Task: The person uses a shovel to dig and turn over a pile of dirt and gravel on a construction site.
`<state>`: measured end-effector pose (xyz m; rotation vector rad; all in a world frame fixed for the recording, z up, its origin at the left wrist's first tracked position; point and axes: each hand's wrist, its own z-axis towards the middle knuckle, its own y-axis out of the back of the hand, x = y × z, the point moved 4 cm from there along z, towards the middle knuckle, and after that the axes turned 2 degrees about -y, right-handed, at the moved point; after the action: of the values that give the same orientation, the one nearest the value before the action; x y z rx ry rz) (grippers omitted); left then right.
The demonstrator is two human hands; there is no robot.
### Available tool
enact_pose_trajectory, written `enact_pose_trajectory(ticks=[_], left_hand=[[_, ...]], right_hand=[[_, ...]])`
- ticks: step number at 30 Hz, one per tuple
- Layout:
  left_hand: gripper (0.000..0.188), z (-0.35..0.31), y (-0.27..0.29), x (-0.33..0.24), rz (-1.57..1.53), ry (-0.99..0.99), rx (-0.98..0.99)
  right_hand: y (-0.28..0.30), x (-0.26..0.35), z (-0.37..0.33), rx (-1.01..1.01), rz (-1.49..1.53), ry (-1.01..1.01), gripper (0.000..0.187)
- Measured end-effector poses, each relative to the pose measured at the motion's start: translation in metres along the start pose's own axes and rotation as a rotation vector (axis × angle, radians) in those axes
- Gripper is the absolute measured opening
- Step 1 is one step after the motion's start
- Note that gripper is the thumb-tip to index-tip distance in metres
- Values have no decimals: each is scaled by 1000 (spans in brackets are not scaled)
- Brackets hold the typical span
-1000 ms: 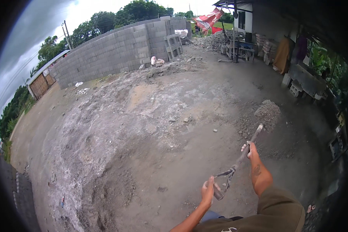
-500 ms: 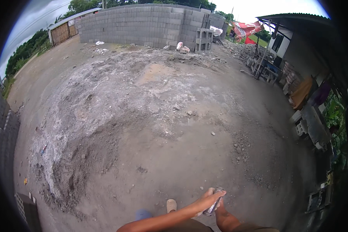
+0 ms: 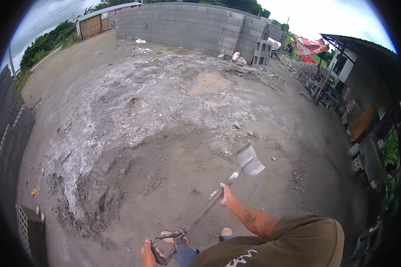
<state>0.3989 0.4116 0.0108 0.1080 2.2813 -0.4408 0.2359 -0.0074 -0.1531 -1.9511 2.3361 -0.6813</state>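
A shovel [image 3: 206, 208] slants across the lower middle, its metal blade [image 3: 250, 160] pointing forward and right, apparently with no load on it. My right hand [image 3: 225, 196] is wrapped round the shaft a little behind the blade. My left hand [image 3: 154, 254] grips the dark loop handle at the shovel's rear end, near the lower edge. Beyond and to the left spreads a low heap of grey sand or gravel [image 3: 133, 164], with whitish powder [image 3: 98, 111] over much of its top. The blade hangs near the heap's right side; whether it touches the ground I cannot tell.
A long wall of stacked grey blocks [image 3: 178, 26] stands at the back, and more blocks [image 3: 6, 133] line the left. A hollow block [image 3: 31, 229] sits at lower left. On the right are a roofed shed [image 3: 365, 62] and loose blocks [image 3: 358, 162]. My shoes [image 3: 226, 232] stand below the shovel.
My hands were close together at lower right on a dark cylindrical thing. Now they are apart along the shovel, left hand further left, right hand further forward; the blade has come into view. The view has shifted.
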Motion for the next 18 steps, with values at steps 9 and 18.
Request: enact_pose_trajectory(ticks=[9, 18], left_hand=[[31, 85, 166, 98, -292, -163, -732], [43, 70, 256, 243, -310, 182, -1370]], right_hand=[[-315, -114, 64, 178, -582, 150, 27], [-194, -468, 380, -112, -997, -489, 21]])
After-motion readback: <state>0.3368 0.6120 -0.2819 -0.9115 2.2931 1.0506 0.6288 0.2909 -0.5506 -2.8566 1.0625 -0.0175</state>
